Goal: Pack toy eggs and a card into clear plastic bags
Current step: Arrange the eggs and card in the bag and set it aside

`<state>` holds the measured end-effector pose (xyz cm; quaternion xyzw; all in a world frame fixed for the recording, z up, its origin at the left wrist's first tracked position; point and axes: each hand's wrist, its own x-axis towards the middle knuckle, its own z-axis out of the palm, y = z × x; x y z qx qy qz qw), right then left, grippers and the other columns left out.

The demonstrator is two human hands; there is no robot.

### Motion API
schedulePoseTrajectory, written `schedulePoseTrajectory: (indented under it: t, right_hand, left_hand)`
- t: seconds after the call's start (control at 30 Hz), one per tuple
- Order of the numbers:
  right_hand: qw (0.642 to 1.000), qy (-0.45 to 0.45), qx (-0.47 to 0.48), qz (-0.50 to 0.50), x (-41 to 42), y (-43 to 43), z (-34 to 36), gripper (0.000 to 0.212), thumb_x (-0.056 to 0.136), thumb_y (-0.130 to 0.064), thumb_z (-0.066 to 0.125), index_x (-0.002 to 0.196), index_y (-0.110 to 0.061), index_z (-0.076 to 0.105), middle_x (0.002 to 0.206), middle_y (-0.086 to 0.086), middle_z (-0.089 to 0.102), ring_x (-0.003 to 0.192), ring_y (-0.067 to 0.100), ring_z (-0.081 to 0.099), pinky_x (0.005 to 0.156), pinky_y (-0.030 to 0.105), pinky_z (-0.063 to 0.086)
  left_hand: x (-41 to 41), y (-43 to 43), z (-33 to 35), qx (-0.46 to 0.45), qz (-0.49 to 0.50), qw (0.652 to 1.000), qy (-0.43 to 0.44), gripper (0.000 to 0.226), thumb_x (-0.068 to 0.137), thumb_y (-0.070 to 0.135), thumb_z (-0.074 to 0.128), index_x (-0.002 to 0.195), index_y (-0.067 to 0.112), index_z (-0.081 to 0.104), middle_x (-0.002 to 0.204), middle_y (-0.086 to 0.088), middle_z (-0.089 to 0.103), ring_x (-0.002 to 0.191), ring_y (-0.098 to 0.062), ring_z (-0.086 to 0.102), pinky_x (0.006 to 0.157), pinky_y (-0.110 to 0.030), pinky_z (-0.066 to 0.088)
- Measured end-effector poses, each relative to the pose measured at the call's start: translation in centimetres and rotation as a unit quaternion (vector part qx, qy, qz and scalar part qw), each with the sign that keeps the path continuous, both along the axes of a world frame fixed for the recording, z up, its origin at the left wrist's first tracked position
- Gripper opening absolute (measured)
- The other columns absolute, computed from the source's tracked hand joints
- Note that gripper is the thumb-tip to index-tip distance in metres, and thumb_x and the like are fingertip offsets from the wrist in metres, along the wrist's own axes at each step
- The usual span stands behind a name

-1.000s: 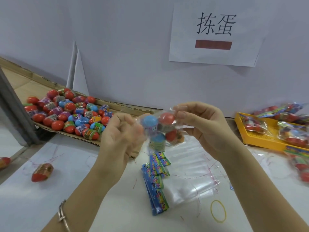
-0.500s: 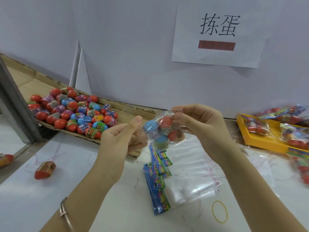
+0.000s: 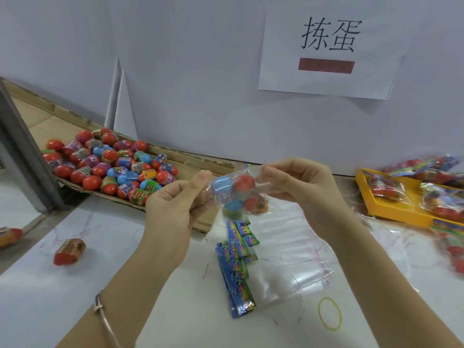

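While loose toy eggs (image 3: 110, 169) lie piled at far left, the left hand (image 3: 170, 212) pinches one upper corner of a filled clear bag (image 3: 233, 189) and the right hand (image 3: 303, 194) pinches the other, holding it in the air above the cards (image 3: 238, 257) on the surface. Closing the mouth seems the step in hand; next, the fingers must press along the opening. The bag hangs mouth-up, its long axis roughly vertical.

Over the surface's (image 3: 175, 312) middle, the left grip (image 3: 173, 209) and right grip (image 3: 298, 189) pinch the top of a clear bag (image 3: 232, 194) holding toy eggs (image 3: 242, 183). Cards (image 3: 237, 262) and empty bags (image 3: 288, 249) lie beneath; loose eggs (image 3: 110, 167) fill a cardboard tray (image 3: 40, 126) toward the left edge.
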<state>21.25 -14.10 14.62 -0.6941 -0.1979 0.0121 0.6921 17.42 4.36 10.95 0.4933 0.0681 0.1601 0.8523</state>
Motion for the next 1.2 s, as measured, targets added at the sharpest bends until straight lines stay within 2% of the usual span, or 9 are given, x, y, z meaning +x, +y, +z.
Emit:
schedulePoseTrajectory:
  t: [0.17, 0.23, 0.37, 0.5, 0.73, 0.9, 1.0, 1.1, 1.2]
  right_hand:
    - [0.999, 0.032, 0.025, 0.009, 0.0, 0.4, -0.3, 0.021, 0.060, -0.042, 0.074, 0.073, -0.025, 0.077, 0.078, 0.000, 0.075, 0.069, 0.014, 0.071, 0.071, 0.026, 0.058]
    - [0.998, 0.044, 0.041, 0.012, -0.1, 0.7, -0.5, 0.022, 0.059, -0.041, 0.075, 0.074, -0.025, 0.077, 0.079, 0.001, 0.075, 0.066, 0.013, 0.071, 0.067, 0.023, 0.056]
    - [0.996, 0.054, 0.067, 0.013, -0.2, 0.9, -0.6, 0.023, 0.059, -0.040, 0.076, 0.075, -0.024, 0.077, 0.082, 0.002, 0.075, 0.062, 0.014, 0.070, 0.062, 0.023, 0.055]
    - [0.996, 0.046, 0.081, -0.005, 0.0, 0.6, -0.2, 0.018, 0.061, -0.036, 0.074, 0.073, -0.022, 0.077, 0.074, 0.000, 0.073, 0.056, 0.014, 0.068, 0.055, 0.022, 0.053]
    - [0.993, 0.062, 0.099, -0.015, -0.3, 1.2, -0.3, 0.017, 0.065, -0.029, 0.073, 0.076, -0.016, 0.074, 0.070, 0.001, 0.069, 0.052, 0.017, 0.066, 0.050, 0.024, 0.053]
    - [0.995, 0.044, 0.091, -0.017, -0.6, 1.5, -0.4, 0.012, 0.071, -0.024, 0.070, 0.079, -0.014, 0.072, 0.071, 0.001, 0.071, 0.050, 0.014, 0.064, 0.050, 0.022, 0.053]
    - [0.995, 0.042, 0.089, -0.015, -0.7, 1.7, -0.3, 0.011, 0.072, -0.024, 0.070, 0.078, -0.016, 0.072, 0.073, 0.001, 0.072, 0.050, 0.014, 0.065, 0.052, 0.024, 0.056]
    - [0.994, 0.053, 0.091, -0.029, -0.6, 1.3, 0.0, 0.011, 0.070, -0.027, 0.070, 0.076, -0.018, 0.073, 0.074, 0.002, 0.072, 0.051, 0.015, 0.065, 0.053, 0.025, 0.056]
    - [0.992, 0.066, 0.094, -0.042, -0.5, 1.1, 0.1, 0.015, 0.070, -0.027, 0.070, 0.078, -0.015, 0.072, 0.071, 0.000, 0.070, 0.050, 0.015, 0.065, 0.052, 0.026, 0.056]
  left_hand:
    - [-0.2, -0.3, -0.3, -0.025, 0.043, 0.997, -0.066, 0.018, 0.053, 0.033, 0.076, 0.069, 0.026, 0.080, 0.113, 0.006, 0.072, 0.083, -0.003, 0.070, 0.068, -0.015, 0.055]
    - [-0.2, -0.1, -0.3, -0.026, 0.034, 0.996, -0.082, 0.017, 0.053, 0.033, 0.077, 0.068, 0.025, 0.080, 0.114, 0.015, 0.070, 0.084, 0.000, 0.070, 0.067, -0.014, 0.054]
    - [-0.1, 0.2, -0.4, -0.020, 0.005, 0.996, -0.084, 0.017, 0.054, 0.029, 0.076, 0.069, 0.024, 0.080, 0.111, 0.016, 0.071, 0.109, -0.007, 0.065, 0.074, -0.019, 0.057]
    - [-0.1, 0.3, -0.2, 0.008, 0.000, 0.997, -0.082, 0.017, 0.056, 0.026, 0.075, 0.071, 0.022, 0.080, 0.102, 0.004, 0.075, 0.097, -0.011, 0.071, 0.072, -0.019, 0.057]
    - [-0.3, 0.7, -0.2, 0.069, 0.064, 0.990, -0.107, 0.020, 0.058, 0.032, 0.078, 0.077, 0.025, 0.079, 0.095, 0.002, 0.076, 0.093, -0.013, 0.072, 0.071, -0.021, 0.058]
    - [-0.3, 1.0, 0.1, 0.020, -0.067, 0.996, -0.050, 0.061, 0.040, 0.055, 0.091, 0.087, 0.020, 0.076, 0.083, -0.002, 0.074, 0.067, -0.016, 0.068, 0.051, -0.020, 0.054]
    - [-0.4, 0.6, 0.2, 0.058, -0.125, 0.990, -0.042, 0.058, 0.035, 0.061, 0.090, 0.077, 0.022, 0.080, 0.073, 0.001, 0.074, 0.055, -0.010, 0.066, 0.044, -0.017, 0.049]
    - [-0.2, 0.5, 0.0, 0.080, -0.112, 0.990, -0.032, 0.063, 0.028, 0.059, 0.093, 0.078, 0.022, 0.080, 0.076, -0.002, 0.076, 0.058, -0.010, 0.068, 0.049, -0.020, 0.055]
    - [-0.3, 0.5, -0.2, 0.084, -0.111, 0.989, -0.044, 0.053, 0.033, 0.047, 0.094, 0.078, 0.023, 0.080, 0.082, -0.003, 0.077, 0.068, -0.013, 0.071, 0.057, -0.025, 0.057]
